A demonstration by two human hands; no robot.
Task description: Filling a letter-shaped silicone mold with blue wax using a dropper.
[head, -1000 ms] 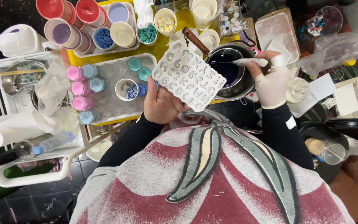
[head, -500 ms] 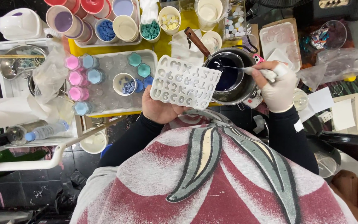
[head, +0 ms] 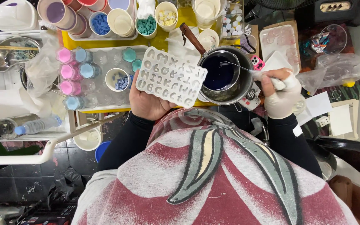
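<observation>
White letter mould (head: 171,76), gripped by the left hand (head: 146,100), sits just left of the pot (head: 221,75), where the gloved right hand (head: 281,93) dips a spoon (head: 246,69) into dark blue liquid.

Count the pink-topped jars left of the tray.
3, stacked in a column along the tray's left edge: top, middle, bottom. Others may hide under the plastic bag.

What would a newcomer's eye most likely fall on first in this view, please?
Probably the white letter mould at centre, held up by the bare left hand. Right of it, the gloved right hand dips a spoon into a pot of dark blue liquid.
</observation>
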